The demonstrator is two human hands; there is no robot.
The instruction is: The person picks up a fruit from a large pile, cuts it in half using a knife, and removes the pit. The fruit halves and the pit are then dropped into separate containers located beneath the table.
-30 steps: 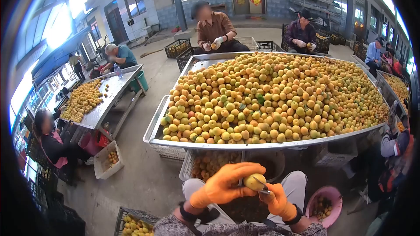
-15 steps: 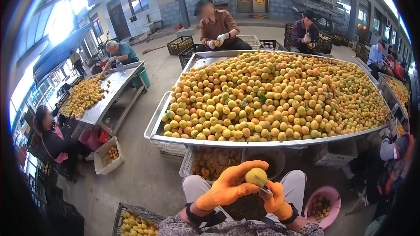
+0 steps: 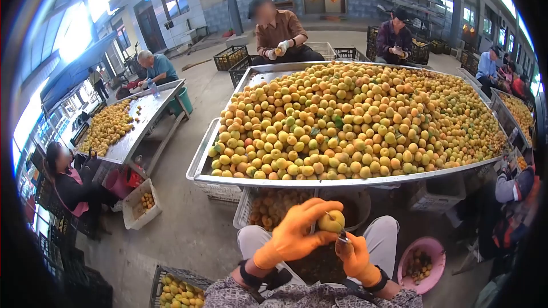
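My left hand (image 3: 294,238), in an orange glove, grips a yellow apricot (image 3: 331,222) between thumb and fingers above my lap. My right hand (image 3: 361,259), gloved the same way, is closed around a small metal tool (image 3: 343,236). The tool's tip touches the lower right side of the apricot; its exact kind is hard to make out. In front of my hands stands a large metal table (image 3: 297,183) heaped with apricots (image 3: 342,131).
Under the table edge sit a white crate (image 3: 244,208) of apricot pieces and a round basin (image 3: 362,205). A pink basin (image 3: 438,259) stands right, a black crate (image 3: 157,285) of apricots lower left. Several people work around, one across the table (image 3: 279,31).
The apricot has risen slightly and turned in my left hand. My right hand and tool have shifted a little lower against it, and the view has tilted slightly.
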